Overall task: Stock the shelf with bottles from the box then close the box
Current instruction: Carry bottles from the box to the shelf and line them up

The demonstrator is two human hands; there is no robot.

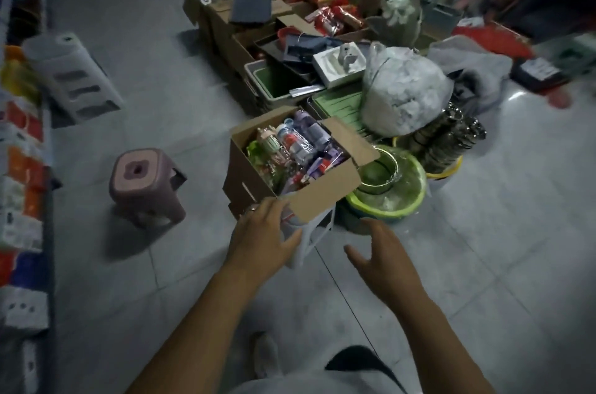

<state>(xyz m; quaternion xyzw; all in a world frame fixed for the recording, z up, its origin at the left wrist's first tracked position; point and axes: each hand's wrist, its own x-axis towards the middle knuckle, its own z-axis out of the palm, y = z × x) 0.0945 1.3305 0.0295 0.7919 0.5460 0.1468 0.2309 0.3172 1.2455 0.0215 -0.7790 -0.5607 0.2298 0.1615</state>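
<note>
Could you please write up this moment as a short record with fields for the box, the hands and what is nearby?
box: cardboard box, flaps open, resting on a white stool
contents: many bottles, box looks full
left hand: grips a pale bottle at the box's near corner
right hand: open, in the air, holding nothing
nearby: pink stool left of the box; green basin to its right

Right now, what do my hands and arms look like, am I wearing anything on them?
No sleeves, gloves or watch show on either arm. The left hand has what looks like a ring on one finger; the right hand wears nothing.
</note>
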